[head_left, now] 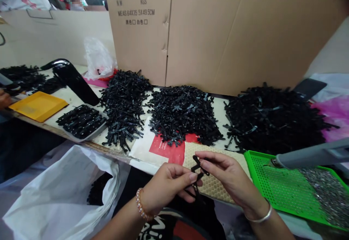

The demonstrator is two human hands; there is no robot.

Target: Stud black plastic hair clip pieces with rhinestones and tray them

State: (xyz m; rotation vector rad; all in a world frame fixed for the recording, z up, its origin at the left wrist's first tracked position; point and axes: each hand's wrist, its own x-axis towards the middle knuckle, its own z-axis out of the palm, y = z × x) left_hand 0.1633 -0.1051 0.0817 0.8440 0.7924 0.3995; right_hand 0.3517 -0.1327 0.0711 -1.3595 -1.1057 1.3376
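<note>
Close in front of my body, my left hand [177,182] pinches a few slim black plastic strips [195,189] between thumb and fingers. Beside it my right hand [223,169] grips another black plastic strip [196,159], its fingertips close to those of the left. How the strips meet between the hands is partly hidden by fingers. Under the right hand lies a honeycomb-textured cream pad [218,185]. Just beyond the hands rises a heap of similar black strips [185,114].
At right, a grey power screwdriver [313,154] reaches over a green perforated tray [280,189] holding small metal screws. More black heaps [275,120] stand before a cardboard box [218,33]. A yellow tray [38,105], a filled plastic tub [83,122] and a white sack [62,189] are left.
</note>
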